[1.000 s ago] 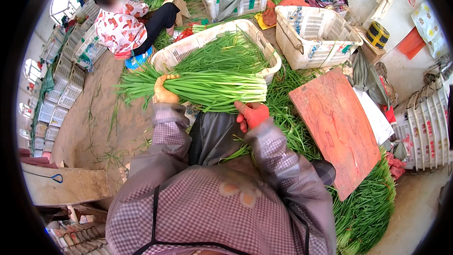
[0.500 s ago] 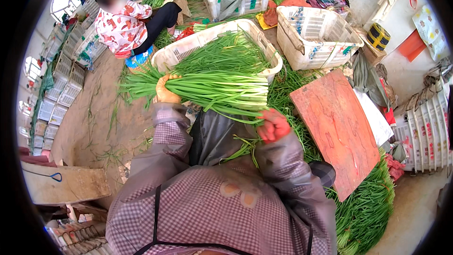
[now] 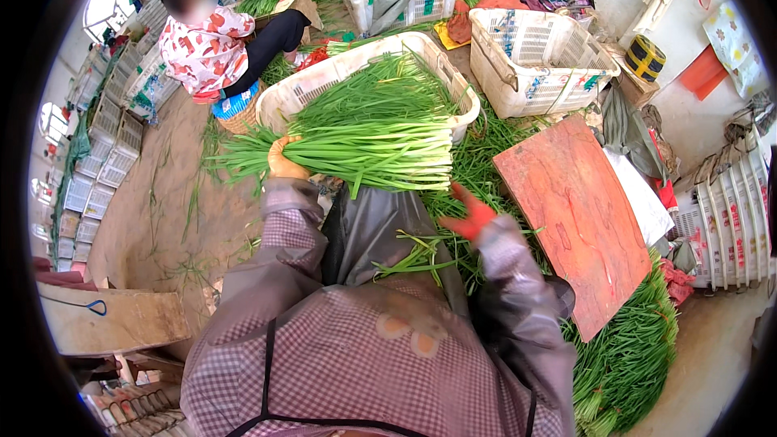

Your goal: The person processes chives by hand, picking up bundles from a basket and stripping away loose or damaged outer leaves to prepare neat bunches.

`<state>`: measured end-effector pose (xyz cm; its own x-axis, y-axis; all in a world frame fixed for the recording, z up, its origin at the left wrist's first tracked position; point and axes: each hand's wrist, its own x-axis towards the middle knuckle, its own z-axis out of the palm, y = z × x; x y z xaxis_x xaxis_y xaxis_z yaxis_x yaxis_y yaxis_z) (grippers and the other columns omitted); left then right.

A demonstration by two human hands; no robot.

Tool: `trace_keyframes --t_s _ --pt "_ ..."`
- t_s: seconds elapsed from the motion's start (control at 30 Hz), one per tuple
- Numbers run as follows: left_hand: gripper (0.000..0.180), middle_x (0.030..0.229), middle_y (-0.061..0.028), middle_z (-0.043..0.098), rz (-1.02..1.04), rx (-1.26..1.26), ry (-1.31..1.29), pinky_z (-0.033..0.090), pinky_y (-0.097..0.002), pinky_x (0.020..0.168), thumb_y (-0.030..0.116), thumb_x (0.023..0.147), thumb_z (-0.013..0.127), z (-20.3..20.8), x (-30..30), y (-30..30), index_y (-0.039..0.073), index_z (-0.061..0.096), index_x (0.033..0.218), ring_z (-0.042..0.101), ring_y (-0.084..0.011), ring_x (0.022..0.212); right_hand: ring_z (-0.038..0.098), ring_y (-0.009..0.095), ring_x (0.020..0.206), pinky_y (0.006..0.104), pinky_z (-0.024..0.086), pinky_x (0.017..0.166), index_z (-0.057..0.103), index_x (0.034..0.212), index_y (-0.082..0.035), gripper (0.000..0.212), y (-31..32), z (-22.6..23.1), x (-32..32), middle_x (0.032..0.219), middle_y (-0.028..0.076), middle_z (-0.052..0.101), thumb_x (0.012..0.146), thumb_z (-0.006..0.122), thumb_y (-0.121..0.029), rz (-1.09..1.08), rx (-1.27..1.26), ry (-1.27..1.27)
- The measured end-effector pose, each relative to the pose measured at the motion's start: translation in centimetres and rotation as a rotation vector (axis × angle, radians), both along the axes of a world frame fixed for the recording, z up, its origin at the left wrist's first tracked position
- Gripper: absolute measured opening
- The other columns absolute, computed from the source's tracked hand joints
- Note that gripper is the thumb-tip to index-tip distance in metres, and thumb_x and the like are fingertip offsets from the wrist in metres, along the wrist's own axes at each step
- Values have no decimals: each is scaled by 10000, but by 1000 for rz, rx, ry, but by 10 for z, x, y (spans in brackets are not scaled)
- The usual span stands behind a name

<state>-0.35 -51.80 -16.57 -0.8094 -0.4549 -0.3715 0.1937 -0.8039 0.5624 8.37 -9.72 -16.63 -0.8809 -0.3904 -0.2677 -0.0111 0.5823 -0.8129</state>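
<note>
Gripping: left hand (image 3: 285, 163) clamped on the big bundle of green chives (image 3: 364, 142), held level over the lap
Right hand (image 3: 472, 214): red glove, off the bundle, fingers spread, holding nothing
Bundle position: just in front of the white crate (image 3: 285, 99), white cut ends pointing right
Strays: 1 small tuft (image 3: 414, 257) lying loose on the dark apron (image 3: 374, 231)
Risk: 1-hand grip near the leafy end, so the free end could sag and stalks slide out onto the dirt floor (image 3: 166, 218)
</note>
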Motion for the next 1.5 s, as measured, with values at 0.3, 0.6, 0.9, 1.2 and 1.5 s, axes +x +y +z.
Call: trace_keyframes --t_s 0.3,0.6,0.9,1.2,1.5 --pt "71 757 -74 584 -84 45 79 505 -426 813 105 775 558 30 4 29 37 543 760 574 -247 737 404 120 425 316 451 464 577 939 -15 212 -69 31 5 649 47 524 958 479 -202 -63 -855 -366" --pt "115 747 -109 598 -113 70 143 458 -463 870 140 783 548 18 -1 24 33 541 742 572 -310 809 544 178 464 296 440 460 637 967 -2 282 72 80 75 759 180 657 933 506 -250 231 -945 -553" --pt "60 745 -116 587 -100 49 215 494 -446 833 87 780 552 32 8 22 30 533 781 569 -286 737 475 83 440 239 380 421 663 1091 -44 330 -51 122 44 587 28 572 902 611 -310 -393 -451 -231" --pt "55 749 -117 568 -66 10 247 494 -438 858 73 791 529 49 10 43 20 523 801 559 -262 738 435 100 385 243 362 401 678 882 28 281 -65 85 11 542 44 553 889 632 -249 -327 -873 -341" --pt "86 758 -125 574 -84 50 215 484 -463 859 86 784 530 28 4 28 6 520 814 560 -297 751 530 130 411 264 469 440 685 908 33 149 50 98 60 543 78 593 828 591 -52 245 -983 -423"
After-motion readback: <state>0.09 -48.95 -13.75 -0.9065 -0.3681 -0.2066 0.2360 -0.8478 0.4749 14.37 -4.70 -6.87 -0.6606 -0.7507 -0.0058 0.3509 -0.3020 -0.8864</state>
